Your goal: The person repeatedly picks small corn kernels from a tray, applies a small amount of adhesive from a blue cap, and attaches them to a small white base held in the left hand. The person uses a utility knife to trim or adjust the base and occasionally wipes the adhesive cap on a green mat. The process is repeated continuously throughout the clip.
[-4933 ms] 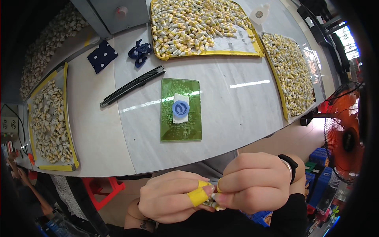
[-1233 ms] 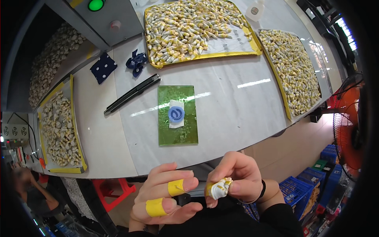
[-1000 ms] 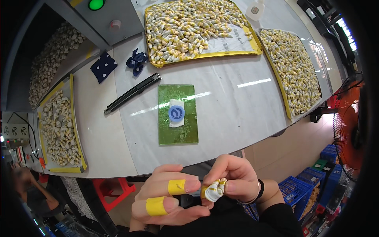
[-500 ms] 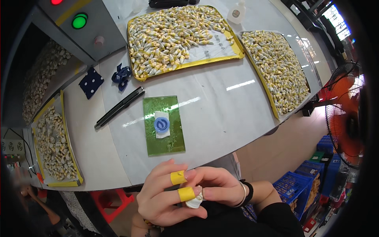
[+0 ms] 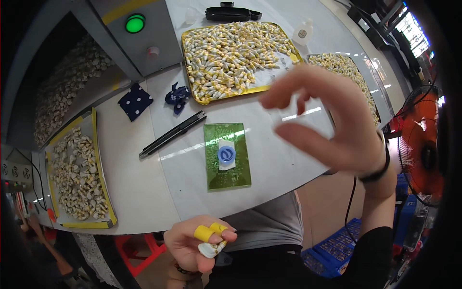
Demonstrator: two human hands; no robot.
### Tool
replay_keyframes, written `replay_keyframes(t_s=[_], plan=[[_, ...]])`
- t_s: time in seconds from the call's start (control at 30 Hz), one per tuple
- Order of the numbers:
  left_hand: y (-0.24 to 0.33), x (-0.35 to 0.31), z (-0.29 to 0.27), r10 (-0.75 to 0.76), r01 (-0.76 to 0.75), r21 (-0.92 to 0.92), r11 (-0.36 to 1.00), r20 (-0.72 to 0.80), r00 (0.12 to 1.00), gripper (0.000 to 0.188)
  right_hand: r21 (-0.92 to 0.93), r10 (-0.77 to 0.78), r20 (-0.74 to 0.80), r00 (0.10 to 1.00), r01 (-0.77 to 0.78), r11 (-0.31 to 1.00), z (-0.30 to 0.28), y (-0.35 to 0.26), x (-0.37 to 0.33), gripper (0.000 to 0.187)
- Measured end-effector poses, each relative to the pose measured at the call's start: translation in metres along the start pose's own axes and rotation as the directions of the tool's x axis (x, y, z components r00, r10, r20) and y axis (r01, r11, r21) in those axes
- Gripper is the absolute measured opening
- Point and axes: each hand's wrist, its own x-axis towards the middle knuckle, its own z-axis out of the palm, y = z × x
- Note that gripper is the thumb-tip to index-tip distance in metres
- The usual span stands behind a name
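Observation:
In my left hand (image 5: 195,241), near the table's front edge, a small white shell-shaped piece (image 5: 210,249) is pinched between the thumb and fingers. Yellow tape wraps two of those fingers. My right hand (image 5: 332,120) is raised over the right side of the table, blurred by motion, its thumb and fingers apart with nothing visible between them. Behind it, partly hidden, lies a tray of small white-and-yellow cone-shaped pieces (image 5: 344,62). A larger yellow-edged tray (image 5: 255,90) of similar pieces lies to its left. A green glass plate (image 5: 225,180) carries a blue round putty-like lump (image 5: 226,155) on white paper.
A black box cutter (image 5: 173,134) lies left of the plate, below two dark polka-dot cloths (image 5: 135,102). A tray (image 5: 103,192) of shell-like pieces is at far left, beside a grey machine (image 5: 159,29). A white bottle (image 5: 303,32) stands at the back; an orange fan (image 5: 423,149) at right.
My right hand has left the piece and risen far to the right over the table. The left hand keeps the piece, slightly lower. The whole view has shifted, moving the table things rightward.

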Motion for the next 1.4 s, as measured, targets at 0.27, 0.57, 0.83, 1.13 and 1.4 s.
replay_keyframes(t_s=[0.27,0.57,0.83,1.13,1.4], plan=[[0.014,-0.035,-0.013,-0.188,0.172,-0.119,0.978,-0.138,0.973,0.050,-0.255,-0.072,0.178,0.981,0.116,0.960,0.030,0.056,0.103,0.019],[0.020,-0.026,-0.018,-0.091,0.069,-0.087,0.994,-0.278,0.956,0.047,-0.194,-0.020,0.556,0.831,0.153,0.969,0.068,0.021,0.125,0.019],[0.014,-0.020,-0.012,-0.210,0.187,-0.189,0.964,-0.111,0.971,0.061,-0.389,-0.063,0.693,0.719,0.446,0.806,0.111,0.024,0.112,0.026],[0.020,-0.018,0.000,-0.172,0.146,-0.170,0.975,-0.152,0.973,0.047,-0.068,-0.252,0.321,0.913,0.287,0.955,0.040,-0.011,0.056,0.022],[0.005,-0.004,0.006,-0.139,0.135,-0.130,0.982,-0.020,0.990,0.046,-0.084,0.189,0.264,0.946,-0.172,0.981,0.012,-0.025,-0.076,0.025]])
